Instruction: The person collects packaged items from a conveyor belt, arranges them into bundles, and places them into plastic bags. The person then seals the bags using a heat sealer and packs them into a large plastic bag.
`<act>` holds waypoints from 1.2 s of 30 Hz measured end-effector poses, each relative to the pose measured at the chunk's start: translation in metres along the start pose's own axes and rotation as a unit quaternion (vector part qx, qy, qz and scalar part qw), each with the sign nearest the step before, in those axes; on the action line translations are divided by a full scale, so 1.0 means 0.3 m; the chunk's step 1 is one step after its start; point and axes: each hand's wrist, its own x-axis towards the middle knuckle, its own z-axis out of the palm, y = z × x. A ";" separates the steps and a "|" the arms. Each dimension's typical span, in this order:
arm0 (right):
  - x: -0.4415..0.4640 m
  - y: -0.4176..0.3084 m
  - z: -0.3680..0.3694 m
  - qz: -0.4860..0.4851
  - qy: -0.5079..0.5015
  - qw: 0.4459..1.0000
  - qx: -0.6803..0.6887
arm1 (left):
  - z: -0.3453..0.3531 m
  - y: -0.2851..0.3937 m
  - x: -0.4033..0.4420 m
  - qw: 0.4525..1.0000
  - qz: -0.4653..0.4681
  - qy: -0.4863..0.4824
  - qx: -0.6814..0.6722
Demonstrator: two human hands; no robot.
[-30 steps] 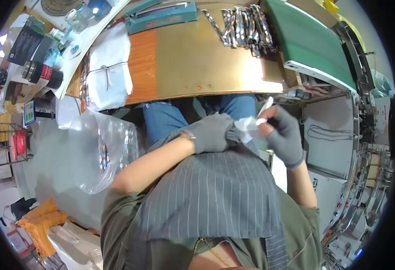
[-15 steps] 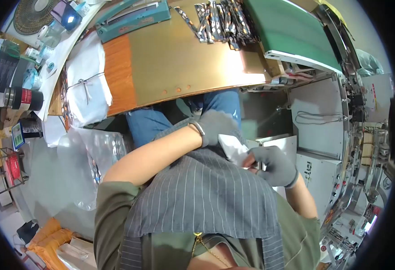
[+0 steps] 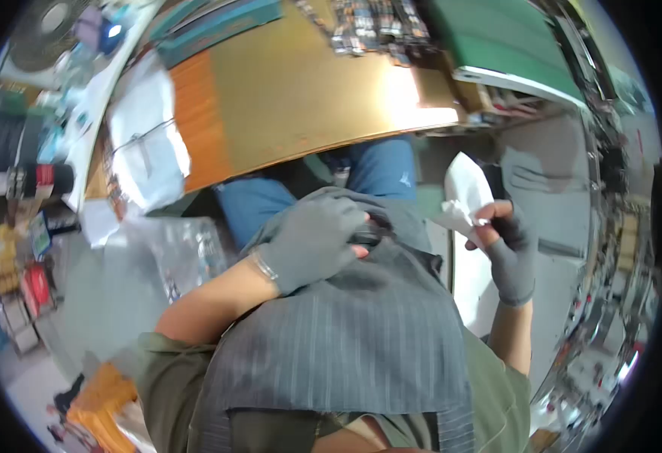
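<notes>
My right hand (image 3: 511, 253), in a grey fingerless glove, is closed on a crumpled white tissue (image 3: 468, 189) and holds it out to the right of my lap. The tissue's upper end stands up above my fingertips. My left hand (image 3: 312, 245), gloved the same way, lies over my lap on the striped dark apron (image 3: 338, 325). Its thumb and a fingertip close on bunched apron cloth beside a dark fold. The remaining left fingers are partly hidden.
Ahead is a table with a gold-coloured sheet (image 3: 293, 83), bearing several dark patterned strips (image 3: 376, 30). A tied white bundle (image 3: 146, 143) lies at its left, near a teal metal tool (image 3: 214, 26). A green-topped unit (image 3: 508, 49) stands right; clear plastic (image 3: 184, 249) hangs left.
My right hand has moved right and up, carrying the white tissue away from the apron. My left hand has shifted left and down, off the tissue and onto the apron cloth. The view tilts slightly.
</notes>
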 end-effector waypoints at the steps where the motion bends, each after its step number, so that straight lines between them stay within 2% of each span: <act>1: 0.009 0.018 0.015 -0.004 -0.013 1.000 0.018 | -0.039 -0.003 -0.064 0.998 -0.030 0.047 0.008; 3: 0.048 0.034 0.058 0.004 -0.026 1.000 0.007 | -0.130 -0.065 -0.207 0.969 -0.245 0.026 -0.022; 4: 0.074 0.040 0.086 -0.003 -0.035 0.999 0.017 | -0.140 -0.106 -0.283 0.954 -0.299 0.035 0.007; 7: 0.151 -0.006 0.217 -0.032 -0.132 0.991 -0.018 | -0.078 -0.096 -0.439 0.947 -0.315 0.065 -0.023; 8: 0.175 -0.015 0.264 -0.045 -0.175 0.984 -0.004 | -0.049 -0.098 -0.450 0.957 -0.285 0.049 -0.034; 11: 0.238 -0.027 0.396 -0.099 -0.293 0.951 -0.014 | 0.039 -0.098 -0.455 0.960 -0.254 0.115 0.020; 12: 0.260 -0.029 0.441 -0.128 -0.332 0.934 -0.036 | 0.018 -0.064 -0.419 0.943 -0.328 0.055 0.027; 15: 0.274 -0.075 0.587 -0.203 -0.464 0.852 -0.131 | 0.024 -0.080 -0.373 0.900 -0.428 -0.054 0.070; 16: 0.260 -0.069 0.642 -0.273 -0.485 0.820 -0.133 | 0.017 -0.060 -0.387 0.940 -0.322 0.064 0.094; 17: 0.246 -0.074 0.677 -0.243 -0.551 0.786 -0.139 | -0.004 -0.046 -0.372 0.905 -0.414 -0.011 0.097; 19: 0.238 -0.034 0.719 -0.299 -0.659 0.667 -0.178 | -0.065 -0.029 -0.351 0.929 -0.351 -0.070 0.093; 20: 0.239 -0.022 0.732 -0.290 -0.668 0.643 -0.236 | 0.011 -0.074 -0.415 0.945 -0.312 0.093 0.039; 22: 0.242 0.002 0.750 -0.264 -0.675 0.595 -0.347 | -0.062 -0.021 -0.364 0.925 -0.361 -0.026 0.113; 23: 0.232 0.018 0.759 -0.283 -0.639 0.602 -0.386 | -0.090 -0.005 -0.341 0.907 -0.384 -0.084 0.149; 25: 0.214 0.059 0.781 -0.321 -0.561 0.610 -0.458 | -0.051 -0.058 -0.343 0.910 -0.363 -0.048 0.193; 29: 0.231 0.158 0.771 -0.485 -0.351 0.662 -0.451 | 0.014 -0.060 -0.358 0.924 -0.337 0.019 0.179; 30: 0.243 0.226 0.811 -0.437 -0.369 0.635 -0.520 | 0.029 -0.056 -0.341 0.936 -0.306 0.036 0.169; 31: 0.250 0.221 0.823 -0.347 -0.435 0.645 -0.524 | 0.028 -0.044 -0.317 0.933 -0.324 -0.012 0.159; 32: 0.248 0.268 0.821 -0.376 -0.418 0.664 -0.492 | 0.022 -0.030 -0.304 0.925 -0.342 -0.053 0.155; 33: 0.277 0.179 0.781 -0.294 -0.539 0.637 -0.467 | 0.037 -0.066 -0.316 0.934 -0.340 -0.052 0.100; 34: 0.310 0.215 0.770 -0.241 -0.604 0.642 -0.406 | 0.027 -0.092 -0.341 0.946 -0.310 -0.073 0.066; 35: 0.352 0.120 0.705 -0.186 -0.672 0.630 -0.342 | -0.040 -0.077 -0.338 0.949 -0.291 -0.118 0.016; 36: 0.421 0.109 0.651 -0.176 -0.666 0.672 -0.271 | -0.115 -0.067 -0.328 0.947 -0.276 -0.159 -0.035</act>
